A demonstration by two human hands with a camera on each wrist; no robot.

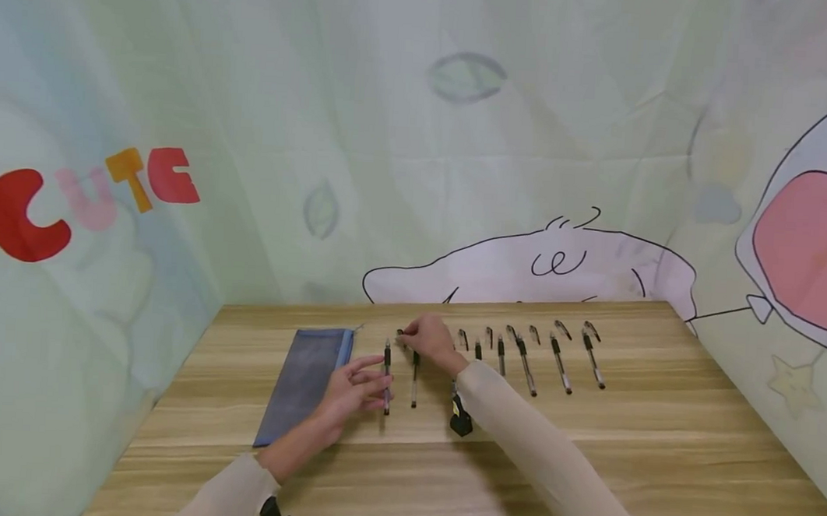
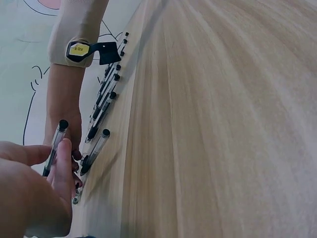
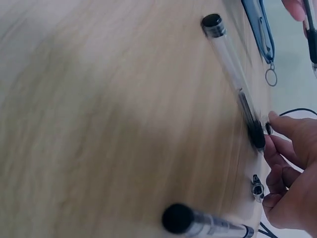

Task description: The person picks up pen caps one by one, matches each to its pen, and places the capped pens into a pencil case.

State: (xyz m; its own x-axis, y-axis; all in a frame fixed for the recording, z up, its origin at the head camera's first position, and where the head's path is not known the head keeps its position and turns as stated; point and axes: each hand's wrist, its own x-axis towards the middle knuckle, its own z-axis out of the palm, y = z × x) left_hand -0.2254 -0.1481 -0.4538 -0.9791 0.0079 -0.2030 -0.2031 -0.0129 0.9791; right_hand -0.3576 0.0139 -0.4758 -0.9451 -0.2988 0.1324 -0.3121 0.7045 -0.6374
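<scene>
A gel pen with a clear barrel and black grip stands uncapped in my left hand, pinched between thumb and fingers. The left wrist view shows its black end pointing up, above the tabletop. My right hand pinches a small pen cap between thumb and forefinger, just beyond the held pen's tip. Below that hand another uncapped pen lies on the table. A loose cap lies beside the right hand's curled fingers.
Several uncapped pens lie in a row to the right on the wooden table, with loose caps behind them. A blue mesh zip pouch lies left of the left hand. A printed curtain hangs behind.
</scene>
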